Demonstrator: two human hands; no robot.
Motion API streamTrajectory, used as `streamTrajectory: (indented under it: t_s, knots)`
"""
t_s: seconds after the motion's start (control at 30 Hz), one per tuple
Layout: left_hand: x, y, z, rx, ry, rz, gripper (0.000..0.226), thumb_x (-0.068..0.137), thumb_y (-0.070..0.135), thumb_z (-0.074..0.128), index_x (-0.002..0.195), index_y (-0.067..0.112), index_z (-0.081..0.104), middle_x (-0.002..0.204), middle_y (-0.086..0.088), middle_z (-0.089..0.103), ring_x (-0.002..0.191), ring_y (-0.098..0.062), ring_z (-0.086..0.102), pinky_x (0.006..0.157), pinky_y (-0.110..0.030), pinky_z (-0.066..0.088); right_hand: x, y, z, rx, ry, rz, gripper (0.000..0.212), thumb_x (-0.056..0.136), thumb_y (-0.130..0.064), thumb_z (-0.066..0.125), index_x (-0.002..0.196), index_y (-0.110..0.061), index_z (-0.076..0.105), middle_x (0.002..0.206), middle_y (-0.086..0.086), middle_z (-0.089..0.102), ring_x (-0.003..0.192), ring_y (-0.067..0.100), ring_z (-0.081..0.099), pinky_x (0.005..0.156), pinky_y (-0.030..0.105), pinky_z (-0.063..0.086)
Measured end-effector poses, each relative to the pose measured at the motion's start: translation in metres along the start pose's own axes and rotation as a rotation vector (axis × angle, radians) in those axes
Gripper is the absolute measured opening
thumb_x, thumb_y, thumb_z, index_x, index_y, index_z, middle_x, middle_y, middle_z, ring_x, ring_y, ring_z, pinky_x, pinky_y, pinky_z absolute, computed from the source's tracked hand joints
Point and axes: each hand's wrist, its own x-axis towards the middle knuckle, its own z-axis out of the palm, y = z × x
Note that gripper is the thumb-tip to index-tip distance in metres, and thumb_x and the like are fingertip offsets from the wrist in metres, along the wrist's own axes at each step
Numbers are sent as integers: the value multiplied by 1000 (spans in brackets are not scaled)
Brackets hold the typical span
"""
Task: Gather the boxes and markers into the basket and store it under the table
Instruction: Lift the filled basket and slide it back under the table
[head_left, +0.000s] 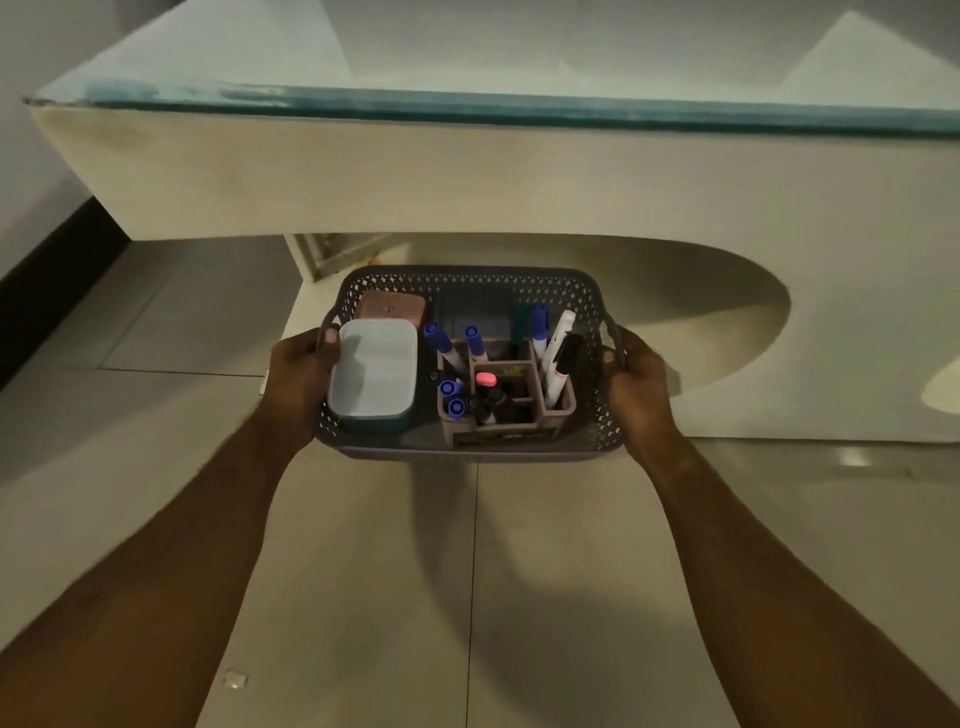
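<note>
Dim, soft frame: dark item at the back of the basket (470, 451) unreadable, surface (467, 166) cut off at right. Left hand (298, 382) and right hand (638, 387) each clenched on a side handle, basket held above the floor (363, 571) before the surface. Inside: white box (374, 369), pink box (390, 306), markers (441, 340) in an organiser (558, 410).

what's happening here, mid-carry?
A person holds a grey perforated basket by its two end handles, left hand and right hand, in front of the glass-topped table. Inside, a white box and a pink box lie on the left; an organiser with blue-capped markers stands on the right. The basket is held above the floor, not yet under the table.
</note>
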Motion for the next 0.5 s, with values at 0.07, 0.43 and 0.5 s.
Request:
streamTrajectory:
  t_s: [0.07,0.43,0.5]
  knots:
    - [12,-1,6,15,5,-2,24,105,26,53,104,11,72,85,8,71,76,-8,66,63,-22,51,12,0,1,-5,-1,5,40,102,-2,43,132,-18,64,123,6,70,112,19,66,74,11,52]
    - [33,5,13,243,224,123,27,94,37,61,95,15,76,99,-17,75,90,-26,69,96,-48,57,29,-12,10,-189,101,-48,35,107,-26,47,137,-13,58,128,14,68,119,29,64,94,30,50]
    - [11,7,16,406,342,355,39,97,39,58,123,10,67,120,-13,71,111,-25,65,104,-40,51,10,-14,10,-328,272,-212,47,107,-35,45,146,-9,48,141,15,58,133,29,52,106,29,39]
